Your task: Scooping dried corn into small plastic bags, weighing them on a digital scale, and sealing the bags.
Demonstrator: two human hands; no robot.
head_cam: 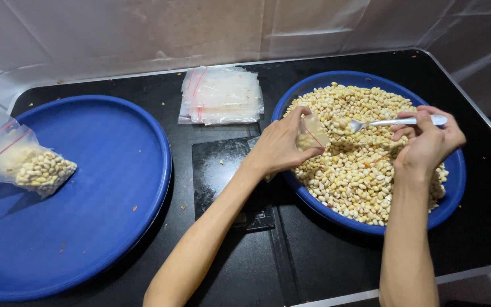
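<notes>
My left hand holds a small clear zip bag open over a blue tray heaped with pale yellow beans. The bag has some beans in it. My right hand grips a metal spoon by its handle, the bowl pointing left toward the bag's mouth, just above the beans.
A second large blue tray lies at the left with one filled bag of beans on its left side. A stack of empty clear zip bags lies at the back centre. A black digital scale sits between the trays on the black table.
</notes>
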